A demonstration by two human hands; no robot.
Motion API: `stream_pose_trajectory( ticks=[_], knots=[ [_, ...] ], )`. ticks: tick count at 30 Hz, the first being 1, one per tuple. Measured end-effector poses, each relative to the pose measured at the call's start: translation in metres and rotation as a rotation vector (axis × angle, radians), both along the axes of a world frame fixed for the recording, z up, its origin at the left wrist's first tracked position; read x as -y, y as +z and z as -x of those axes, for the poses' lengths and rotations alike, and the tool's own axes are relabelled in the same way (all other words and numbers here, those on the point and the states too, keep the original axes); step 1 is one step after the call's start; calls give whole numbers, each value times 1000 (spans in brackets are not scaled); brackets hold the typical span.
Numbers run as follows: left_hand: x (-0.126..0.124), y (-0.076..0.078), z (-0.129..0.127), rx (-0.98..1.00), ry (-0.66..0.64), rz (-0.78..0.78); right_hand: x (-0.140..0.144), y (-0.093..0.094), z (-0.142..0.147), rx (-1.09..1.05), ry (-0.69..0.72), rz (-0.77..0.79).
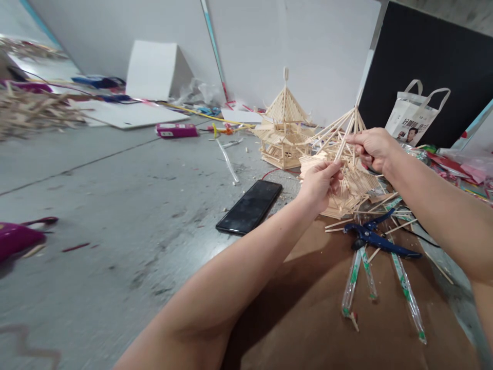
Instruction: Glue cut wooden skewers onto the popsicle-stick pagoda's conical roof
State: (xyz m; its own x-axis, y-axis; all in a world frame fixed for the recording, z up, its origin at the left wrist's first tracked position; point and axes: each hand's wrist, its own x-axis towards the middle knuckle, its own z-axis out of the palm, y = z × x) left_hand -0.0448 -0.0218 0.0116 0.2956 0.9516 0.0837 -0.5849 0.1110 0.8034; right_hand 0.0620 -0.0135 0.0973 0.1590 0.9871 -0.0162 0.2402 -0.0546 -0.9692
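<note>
Grey floor [115,205] stretches wide leftward; near brown sheet's [300,318] far edge, left hand [319,182] and right hand [374,148] pinch stick frame [351,123], apex upward.

"What are the hands on?"

"The left hand [319,184] pinches a slim wooden stick [340,149] in a pointed stick frame [355,119]. The right hand [373,147], at two o'clock from the left, pinches it higher up."

"And below that frame?"

"Layered roof tiers [358,181], at six o'clock from it."

"Anything to the left?"

"A black smartphone [250,208] on the grey floor [115,205], at eight o'clock from the left hand. At one o'clock from the phone stands a stick-built pagoda model [285,131]."

"And to the right?"

"A blue hand cutter [372,236], at four o'clock from the left hand; a white tote bag [409,112], at two o'clock from the right."
</note>
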Motion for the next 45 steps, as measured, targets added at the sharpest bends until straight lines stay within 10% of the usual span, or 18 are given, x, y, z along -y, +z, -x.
stream_pose_trajectory(
  ticks=[45],
  knots=[
    [-2, -2, 0, -40, 10, -59, -9, 3, 7, 10, -121, -118]
  ],
)
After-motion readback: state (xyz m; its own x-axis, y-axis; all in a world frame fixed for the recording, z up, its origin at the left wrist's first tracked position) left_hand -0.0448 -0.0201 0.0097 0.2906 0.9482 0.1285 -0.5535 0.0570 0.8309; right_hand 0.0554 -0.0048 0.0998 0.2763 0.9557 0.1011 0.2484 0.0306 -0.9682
